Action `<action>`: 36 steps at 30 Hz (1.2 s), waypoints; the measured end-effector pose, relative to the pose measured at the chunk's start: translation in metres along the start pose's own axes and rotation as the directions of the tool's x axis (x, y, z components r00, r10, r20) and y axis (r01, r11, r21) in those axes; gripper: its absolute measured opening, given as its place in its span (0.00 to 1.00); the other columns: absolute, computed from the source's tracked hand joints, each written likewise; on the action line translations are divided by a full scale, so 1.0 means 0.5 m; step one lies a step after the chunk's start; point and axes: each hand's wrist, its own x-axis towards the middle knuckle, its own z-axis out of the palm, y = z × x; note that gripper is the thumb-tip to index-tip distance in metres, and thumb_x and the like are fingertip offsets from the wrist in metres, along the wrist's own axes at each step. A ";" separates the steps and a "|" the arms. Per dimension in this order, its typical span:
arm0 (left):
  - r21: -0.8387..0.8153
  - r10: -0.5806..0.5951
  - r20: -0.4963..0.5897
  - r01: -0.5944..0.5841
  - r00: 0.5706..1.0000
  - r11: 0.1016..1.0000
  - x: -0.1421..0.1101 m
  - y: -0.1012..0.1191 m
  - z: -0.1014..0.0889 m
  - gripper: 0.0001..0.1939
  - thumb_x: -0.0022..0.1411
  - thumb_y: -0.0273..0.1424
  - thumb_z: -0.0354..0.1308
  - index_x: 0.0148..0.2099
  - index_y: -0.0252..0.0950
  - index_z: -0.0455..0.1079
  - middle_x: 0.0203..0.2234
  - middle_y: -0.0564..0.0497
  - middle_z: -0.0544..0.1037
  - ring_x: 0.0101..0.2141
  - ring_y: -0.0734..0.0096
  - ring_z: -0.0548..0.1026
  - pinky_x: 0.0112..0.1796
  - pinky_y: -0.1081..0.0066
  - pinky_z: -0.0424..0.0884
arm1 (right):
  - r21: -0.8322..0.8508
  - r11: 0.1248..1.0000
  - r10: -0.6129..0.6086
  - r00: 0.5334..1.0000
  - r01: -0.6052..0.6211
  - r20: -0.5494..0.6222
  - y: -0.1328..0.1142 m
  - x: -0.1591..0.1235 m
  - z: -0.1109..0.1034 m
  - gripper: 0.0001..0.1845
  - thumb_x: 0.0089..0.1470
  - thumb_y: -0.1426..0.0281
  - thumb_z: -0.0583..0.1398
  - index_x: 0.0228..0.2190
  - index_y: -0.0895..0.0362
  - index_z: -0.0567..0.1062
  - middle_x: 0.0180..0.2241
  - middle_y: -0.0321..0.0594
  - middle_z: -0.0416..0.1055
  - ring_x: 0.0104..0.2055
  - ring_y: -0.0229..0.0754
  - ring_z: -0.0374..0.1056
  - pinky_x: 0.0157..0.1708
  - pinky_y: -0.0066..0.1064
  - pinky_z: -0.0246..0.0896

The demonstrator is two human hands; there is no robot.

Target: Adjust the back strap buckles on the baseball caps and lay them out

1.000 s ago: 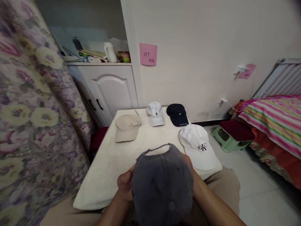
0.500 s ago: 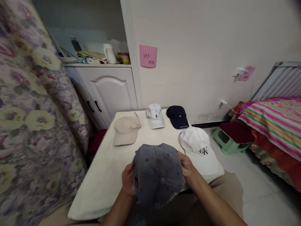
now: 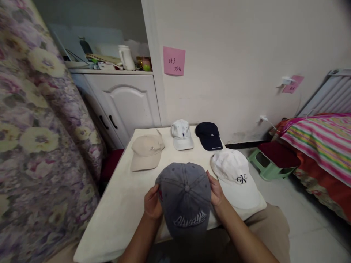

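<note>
A grey baseball cap (image 3: 186,197) with white "Always" lettering is held over the near edge of the table, its brim toward me. My left hand (image 3: 153,202) grips its left side, and my right hand (image 3: 216,191) grips its right side; the fingers are partly hidden behind the cap. Beyond it on the table lie a beige cap (image 3: 146,151) at the left, a pale cap with a small dark logo (image 3: 182,135) and a navy cap (image 3: 208,136) at the back. To the right of my right hand rests a white cap with "CK" lettering (image 3: 236,179).
The table (image 3: 117,208) has a cream cover. A floral curtain (image 3: 41,146) hangs at the left, beside a white cabinet (image 3: 126,102). A green stool (image 3: 274,160) with a dark red top stands at the right, near a bed with a striped cover (image 3: 326,142).
The grey cap has tipped in my hands, so its lettering and brim now show, where before mostly the crown did. The view has shifted slightly.
</note>
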 end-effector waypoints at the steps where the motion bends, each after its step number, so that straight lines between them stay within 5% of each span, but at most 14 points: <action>1: -0.002 0.000 -0.013 0.000 1.000 1.000 0.004 -0.001 -0.006 0.18 0.63 0.25 0.50 0.41 0.33 0.82 0.39 0.43 0.85 0.53 0.54 0.76 0.59 0.58 0.66 | 0.006 1.000 -0.005 1.000 0.005 0.000 0.002 0.001 -0.005 0.22 0.43 0.53 0.70 0.32 0.59 0.79 0.42 0.49 0.80 0.51 0.55 0.74 0.52 0.47 0.69; 5: -0.016 0.002 -0.085 -0.004 0.996 1.000 0.015 -0.005 -0.031 0.16 0.63 0.25 0.52 0.37 0.32 0.82 0.35 0.43 0.85 0.50 0.53 0.78 0.58 0.60 0.68 | 0.028 0.999 -0.036 0.999 0.036 0.001 0.011 0.013 -0.028 0.20 0.37 0.59 0.73 0.30 0.58 0.79 0.40 0.47 0.81 0.52 0.56 0.73 0.53 0.48 0.68; 12: -0.048 -0.010 -0.254 -0.003 0.967 0.999 0.027 -0.010 -0.086 0.13 0.65 0.25 0.54 0.39 0.32 0.82 0.32 0.46 0.86 0.46 0.56 0.81 0.57 0.61 0.69 | 0.064 0.994 -0.091 0.995 0.093 -0.039 0.027 0.053 -0.058 0.13 0.49 0.63 0.67 0.36 0.56 0.79 0.40 0.43 0.81 0.51 0.52 0.74 0.55 0.47 0.67; 18: -0.061 -0.010 -0.383 -0.015 0.924 0.998 0.030 -0.028 -0.116 0.11 0.66 0.23 0.56 0.43 0.34 0.81 0.37 0.49 0.86 0.44 0.62 0.82 0.57 0.64 0.69 | 0.052 0.995 -0.086 0.993 0.090 -0.078 0.027 0.066 -0.066 0.14 0.50 0.62 0.66 0.37 0.56 0.79 0.38 0.42 0.82 0.51 0.52 0.74 0.54 0.48 0.68; 36: -0.097 -0.032 -0.452 -0.014 0.892 0.995 0.018 -0.031 -0.097 0.11 0.64 0.25 0.56 0.38 0.31 0.81 0.31 0.46 0.86 0.45 0.55 0.81 0.56 0.61 0.69 | 0.000 0.997 -0.080 0.986 0.081 -0.149 0.028 0.059 -0.086 0.12 0.46 0.62 0.67 0.32 0.57 0.80 0.32 0.43 0.82 0.49 0.55 0.74 0.52 0.51 0.67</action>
